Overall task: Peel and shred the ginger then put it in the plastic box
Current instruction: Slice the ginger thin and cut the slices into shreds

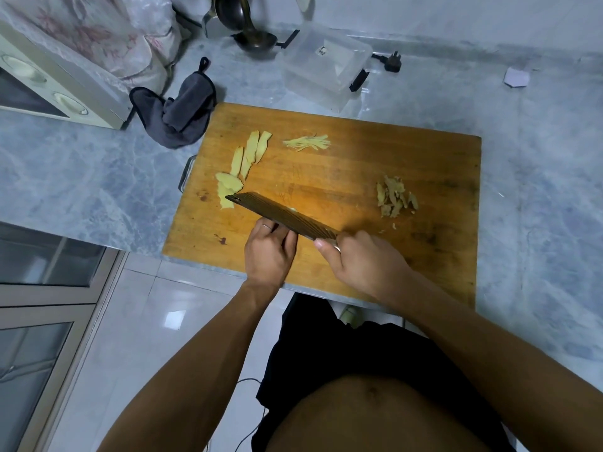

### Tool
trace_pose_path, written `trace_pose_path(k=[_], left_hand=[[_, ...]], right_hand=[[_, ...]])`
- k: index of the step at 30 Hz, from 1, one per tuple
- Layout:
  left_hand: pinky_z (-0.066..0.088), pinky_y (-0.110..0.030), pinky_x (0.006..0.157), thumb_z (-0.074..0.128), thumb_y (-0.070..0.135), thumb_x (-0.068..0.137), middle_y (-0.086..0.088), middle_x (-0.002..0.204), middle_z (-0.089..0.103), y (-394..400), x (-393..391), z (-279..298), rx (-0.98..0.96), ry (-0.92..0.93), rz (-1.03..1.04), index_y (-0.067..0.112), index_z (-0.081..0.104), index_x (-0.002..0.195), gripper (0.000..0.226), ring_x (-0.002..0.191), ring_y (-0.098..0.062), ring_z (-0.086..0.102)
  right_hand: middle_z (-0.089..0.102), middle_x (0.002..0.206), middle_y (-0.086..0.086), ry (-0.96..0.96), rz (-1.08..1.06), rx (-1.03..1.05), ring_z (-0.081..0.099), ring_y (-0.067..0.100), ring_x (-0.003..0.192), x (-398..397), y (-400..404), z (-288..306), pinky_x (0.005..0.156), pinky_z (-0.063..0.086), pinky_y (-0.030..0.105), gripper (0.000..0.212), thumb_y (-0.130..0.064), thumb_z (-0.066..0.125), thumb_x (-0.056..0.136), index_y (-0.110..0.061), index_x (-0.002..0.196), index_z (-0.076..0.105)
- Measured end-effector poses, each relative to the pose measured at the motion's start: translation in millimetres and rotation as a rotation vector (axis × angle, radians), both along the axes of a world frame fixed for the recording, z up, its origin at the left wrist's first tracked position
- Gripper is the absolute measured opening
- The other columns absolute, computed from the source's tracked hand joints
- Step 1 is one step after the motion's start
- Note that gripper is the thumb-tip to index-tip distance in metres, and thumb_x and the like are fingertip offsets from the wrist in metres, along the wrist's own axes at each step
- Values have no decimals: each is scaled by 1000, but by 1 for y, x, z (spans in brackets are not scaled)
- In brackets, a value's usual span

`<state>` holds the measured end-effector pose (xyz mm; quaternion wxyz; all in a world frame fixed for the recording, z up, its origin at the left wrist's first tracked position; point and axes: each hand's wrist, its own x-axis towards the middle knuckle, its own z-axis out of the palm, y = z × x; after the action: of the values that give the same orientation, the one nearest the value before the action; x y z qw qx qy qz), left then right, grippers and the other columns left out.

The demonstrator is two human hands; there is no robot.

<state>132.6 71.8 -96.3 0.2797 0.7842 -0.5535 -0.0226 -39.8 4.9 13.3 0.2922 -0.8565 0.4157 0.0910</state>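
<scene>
On the wooden cutting board (375, 151), peeled ginger slices (243, 164) lie at the left. A small heap of ginger shreds (306, 142) sits at the far middle, and brownish peelings (394, 197) are piled at the right. My right hand (362, 259) grips the handle of a dark ribbed cleaver (280, 213), whose blade slants across the board with its tip over the nearest slices. My left hand (269, 252) has its fingers against the blade's near side. The fingertips, and anything under them, are hidden. The clear plastic box (326, 65) stands open beyond the board.
A dark grey cloth (177, 109) lies off the board's far left corner, beside a cream appliance (49, 79). A metal ladle (256, 40) and a black plug (391, 63) sit near the box. The marble counter's edge runs under the board's near side.
</scene>
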Motion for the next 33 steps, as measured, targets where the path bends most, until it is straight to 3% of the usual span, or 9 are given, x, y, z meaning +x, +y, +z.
trace_pose_path(k=[11,14,19,26,29,33], left_hand=[[49,-29,64,66,12,87,-7,98,71,4,-4,-1,-16,56,46,10,77,95,13,99,-20,56],[49,-29,65,69,10,87,-6,99,70,2,-3,-1,0,49,51,12,77,96,13,99,-21,56],[50,-29,63,66,14,88,-6,100,71,3,-3,-1,-3,59,51,11,77,95,13,97,-22,59],[49,-29,59,64,16,88,-6,99,73,2,-5,2,-1,61,71,11,78,92,15,86,-28,65],[48,-29,57,64,17,88,-6,99,72,1,-4,3,6,43,64,11,78,92,15,84,-30,66],[49,-30,57,56,26,90,-10,96,72,1,-2,2,15,23,49,11,77,91,26,82,-33,67]], right_hand=[[64,88,15,-23,11,-45,65,38,86,-6,4,1,62,38,33,56,-55,28,104,-14,102,66],[51,76,8,-4,1,-35,63,38,83,-12,6,3,61,37,34,53,-58,25,102,-16,85,52],[46,74,4,6,-8,-23,63,36,84,-13,6,6,63,35,33,52,-59,24,102,-18,79,44],[43,74,4,11,4,-2,62,38,89,-12,4,11,65,37,34,51,-57,24,103,-18,89,55],[46,79,7,17,6,-8,62,39,91,-12,3,10,66,37,35,58,-57,25,104,-12,105,63],[58,87,15,4,19,-5,62,40,92,-10,3,9,65,37,35,56,-55,27,104,-13,110,64]])
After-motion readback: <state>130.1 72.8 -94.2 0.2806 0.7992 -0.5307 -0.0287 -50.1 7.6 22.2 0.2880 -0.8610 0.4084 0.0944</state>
